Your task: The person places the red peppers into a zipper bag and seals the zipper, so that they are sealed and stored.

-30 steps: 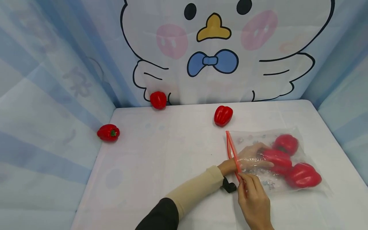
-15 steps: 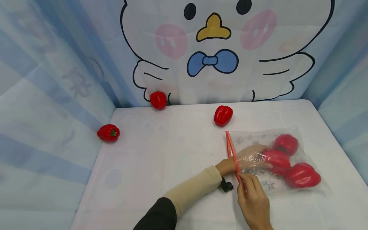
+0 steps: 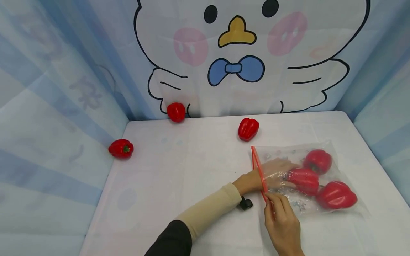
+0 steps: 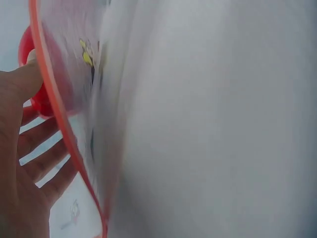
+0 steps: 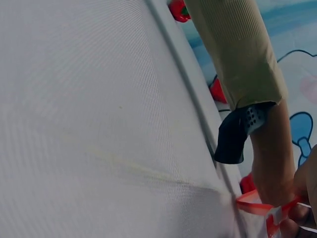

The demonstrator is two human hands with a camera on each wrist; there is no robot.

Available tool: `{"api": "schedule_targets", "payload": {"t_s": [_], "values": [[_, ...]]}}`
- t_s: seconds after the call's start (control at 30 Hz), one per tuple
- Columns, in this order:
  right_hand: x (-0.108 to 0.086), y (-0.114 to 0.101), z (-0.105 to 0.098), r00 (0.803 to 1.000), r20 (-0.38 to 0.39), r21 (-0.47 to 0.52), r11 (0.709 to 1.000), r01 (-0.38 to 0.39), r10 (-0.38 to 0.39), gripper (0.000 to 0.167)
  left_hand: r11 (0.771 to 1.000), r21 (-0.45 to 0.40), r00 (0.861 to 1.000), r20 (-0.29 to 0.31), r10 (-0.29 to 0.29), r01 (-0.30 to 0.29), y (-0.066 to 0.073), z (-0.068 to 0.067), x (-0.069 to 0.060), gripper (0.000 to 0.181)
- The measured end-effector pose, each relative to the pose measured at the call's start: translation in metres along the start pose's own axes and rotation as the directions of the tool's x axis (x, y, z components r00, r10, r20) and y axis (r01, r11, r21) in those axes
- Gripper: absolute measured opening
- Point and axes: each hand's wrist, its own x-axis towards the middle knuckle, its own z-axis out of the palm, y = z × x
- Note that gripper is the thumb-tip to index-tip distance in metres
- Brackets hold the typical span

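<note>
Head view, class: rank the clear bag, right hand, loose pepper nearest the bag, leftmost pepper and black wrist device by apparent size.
Clear bag
Right hand
Loose pepper nearest the bag and leftmost pepper: too alike to rank
Black wrist device

I am looking across a white worktop (image 3: 179, 156) whose far right corner is rounding off. Behind it, a pale blue back curtain (image 3: 118, 39) is displaying a big white cartoon figure (image 3: 272, 85) with black eyes (image 3: 210, 14), pink cheeks (image 3: 190, 47), a yellow beak (image 3: 237, 33) and a blue bow tie (image 3: 236, 68). Blue-banded fabric is hanging as a left curtain (image 3: 48, 149) and a right curtain (image 3: 389, 92), and soft light is casting only faint shadows.
</note>
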Motion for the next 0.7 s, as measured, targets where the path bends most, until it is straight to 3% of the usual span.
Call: {"api": "schedule_targets", "payload": {"t_s": [0.03, 0.17, 0.27, 0.43, 0.7], "values": [[0.000, 0.000, 0.000, 1.000, 0.000, -0.001, 1.000, -0.001, 0.001, 0.027, 0.998, 0.040, 0.998, -0.009, 0.054, -0.054, -0.001, -0.002, 0.003, 0.072], [0.000, 0.000, -0.001, 1.000, 0.009, -0.009, 1.000, -0.007, 0.007, 0.026, 0.974, 0.185, 0.989, -0.035, 0.142, -0.133, -0.013, -0.003, -0.012, 0.061], [0.000, 0.000, -0.001, 1.000, 0.020, -0.008, 1.000, -0.011, 0.011, 0.026, 0.957, 0.229, 0.977, -0.077, 0.199, -0.177, -0.021, -0.004, -0.025, 0.056], [0.000, 0.001, -0.001, 1.000, 0.024, 0.001, 1.000, -0.007, 0.007, 0.026, 0.966, 0.192, 0.974, -0.115, 0.196, -0.172, -0.025, -0.008, -0.035, 0.057], [-0.001, 0.001, -0.002, 0.999, 0.040, -0.006, 0.999, -0.035, 0.035, 0.027, 0.965, 0.205, 0.981, -0.078, 0.180, -0.161, -0.025, -0.018, -0.048, 0.057]]}}
